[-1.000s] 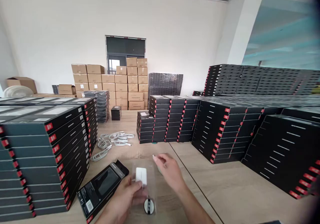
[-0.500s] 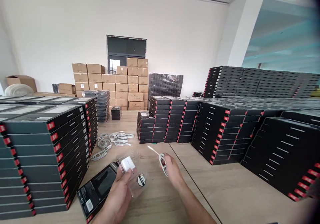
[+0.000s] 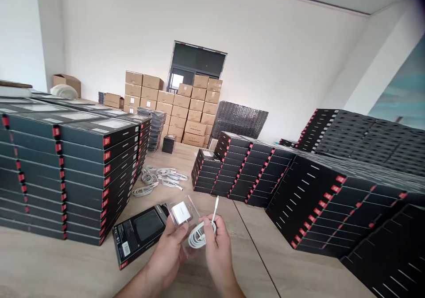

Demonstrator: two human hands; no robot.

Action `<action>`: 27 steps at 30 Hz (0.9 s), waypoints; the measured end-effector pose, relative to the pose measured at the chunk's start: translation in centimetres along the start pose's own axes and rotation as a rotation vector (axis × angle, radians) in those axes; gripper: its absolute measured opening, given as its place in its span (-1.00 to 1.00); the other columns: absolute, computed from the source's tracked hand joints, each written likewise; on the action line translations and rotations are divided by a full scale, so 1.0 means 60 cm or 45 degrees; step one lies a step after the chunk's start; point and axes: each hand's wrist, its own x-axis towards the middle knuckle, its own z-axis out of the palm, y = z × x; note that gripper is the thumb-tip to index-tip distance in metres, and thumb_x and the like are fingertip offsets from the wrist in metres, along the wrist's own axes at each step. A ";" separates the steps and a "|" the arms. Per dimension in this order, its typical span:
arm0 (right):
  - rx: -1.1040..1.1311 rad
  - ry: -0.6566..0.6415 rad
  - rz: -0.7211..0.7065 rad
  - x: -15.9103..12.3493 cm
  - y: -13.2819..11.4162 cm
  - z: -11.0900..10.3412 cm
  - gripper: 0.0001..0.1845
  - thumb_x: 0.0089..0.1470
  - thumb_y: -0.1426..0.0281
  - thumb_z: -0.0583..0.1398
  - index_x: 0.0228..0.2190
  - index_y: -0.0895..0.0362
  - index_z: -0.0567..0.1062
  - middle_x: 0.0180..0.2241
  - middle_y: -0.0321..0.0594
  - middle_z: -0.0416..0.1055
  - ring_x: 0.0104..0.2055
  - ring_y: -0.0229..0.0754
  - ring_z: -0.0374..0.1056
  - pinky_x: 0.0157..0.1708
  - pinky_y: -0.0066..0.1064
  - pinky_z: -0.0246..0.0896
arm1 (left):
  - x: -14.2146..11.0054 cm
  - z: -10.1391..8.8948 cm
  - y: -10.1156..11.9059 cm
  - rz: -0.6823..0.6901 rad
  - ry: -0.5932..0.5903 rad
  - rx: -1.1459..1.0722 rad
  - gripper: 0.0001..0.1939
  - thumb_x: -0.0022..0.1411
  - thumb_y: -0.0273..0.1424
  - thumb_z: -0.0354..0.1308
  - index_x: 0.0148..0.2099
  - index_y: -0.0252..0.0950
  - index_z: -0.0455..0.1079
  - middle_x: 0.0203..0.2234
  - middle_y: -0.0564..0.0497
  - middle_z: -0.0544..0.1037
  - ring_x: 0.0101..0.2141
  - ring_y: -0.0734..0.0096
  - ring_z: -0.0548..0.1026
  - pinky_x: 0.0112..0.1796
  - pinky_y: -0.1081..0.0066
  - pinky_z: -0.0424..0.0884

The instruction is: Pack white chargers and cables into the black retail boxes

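My left hand [image 3: 168,248] is closed on a clear plastic tray [image 3: 191,206], its thumb over the edge near a white charger [image 3: 180,212] that sits in the tray's upper part. My right hand [image 3: 218,245] pinches a coiled white cable [image 3: 198,238], whose one end sticks up above the fingers. The coil lies over the lower part of the tray, and I cannot tell whether it rests inside. Just left of my left hand, a black box [image 3: 137,235] with a dark window lies on the wooden table [image 3: 179,278].
More coiled white cables [image 3: 162,176] lie behind the tray. Tall stacks of black boxes with red labels stand at left [image 3: 83,169] and right [image 3: 308,200]. Brown cartons [image 3: 181,112] are piled by the wall. A seam [image 3: 255,245] runs across the table.
My right hand has moved left with the cable, bringing the coil from beside the tray to over its lower part. The view has tilted and turned left.
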 end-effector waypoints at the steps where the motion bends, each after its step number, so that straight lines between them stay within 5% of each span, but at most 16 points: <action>1: -0.083 0.012 -0.067 0.000 0.004 0.001 -0.69 0.21 0.11 0.07 -0.27 0.08 0.40 -0.33 -0.19 0.47 -0.33 -0.10 0.38 -0.30 -0.30 0.29 | -0.001 0.002 0.002 0.009 -0.012 -0.017 -0.49 0.06 -0.24 0.33 0.03 -0.16 0.27 -0.04 -0.12 0.53 -0.04 0.06 0.50 -0.16 0.20 0.43; 7: -0.398 -0.012 -0.518 0.006 0.008 0.007 -0.83 0.26 0.29 0.02 -0.29 0.06 0.36 -0.07 -0.06 0.37 0.02 0.02 0.27 -0.01 -0.09 0.22 | -0.003 0.003 0.008 0.098 -0.002 0.007 -0.38 -0.17 -0.39 0.47 -0.02 -0.20 0.34 -0.08 -0.11 0.54 -0.13 0.12 0.52 -0.21 0.28 0.44; 12: -0.443 -0.215 -0.607 0.003 -0.003 0.012 -0.77 0.26 0.35 0.02 -0.13 0.07 0.42 0.09 -0.04 0.32 0.19 0.06 0.13 0.15 0.05 0.07 | 0.008 -0.011 0.009 0.174 -0.057 0.030 -0.40 -0.14 -0.43 0.45 -0.02 -0.20 0.34 -0.14 -0.10 0.56 -0.14 0.16 0.52 -0.21 0.29 0.43; 16: -0.121 -0.349 -0.324 0.000 0.010 0.003 -0.59 0.27 0.18 -0.02 0.02 0.03 0.45 0.24 -0.15 0.18 0.32 0.05 -0.06 0.28 0.07 -0.14 | 0.017 -0.021 0.016 0.250 -0.078 0.156 -0.38 -0.08 -0.43 0.43 0.04 -0.21 0.30 -0.21 -0.07 0.59 -0.18 0.24 0.53 -0.18 0.31 0.43; 22: 0.581 -0.371 0.312 0.005 0.016 -0.017 -0.43 0.09 0.01 0.19 0.09 -0.03 0.40 0.14 -0.13 0.36 0.13 0.08 0.29 0.04 -0.08 0.27 | 0.016 -0.026 0.032 0.155 -0.172 0.299 -0.31 -0.10 -0.42 0.43 0.09 -0.25 0.26 -0.19 -0.13 0.59 -0.26 0.19 0.56 -0.24 0.28 0.45; 27: 0.458 -0.489 0.324 0.009 0.003 -0.017 -0.42 -0.02 0.02 0.29 -0.01 0.06 0.50 -0.05 -0.08 0.51 -0.02 0.09 0.41 0.00 -0.10 0.28 | 0.020 -0.029 0.030 0.235 -0.169 0.323 -0.43 -0.12 -0.43 0.42 -0.02 -0.27 0.35 -0.27 -0.10 0.61 -0.27 0.20 0.56 -0.22 0.29 0.44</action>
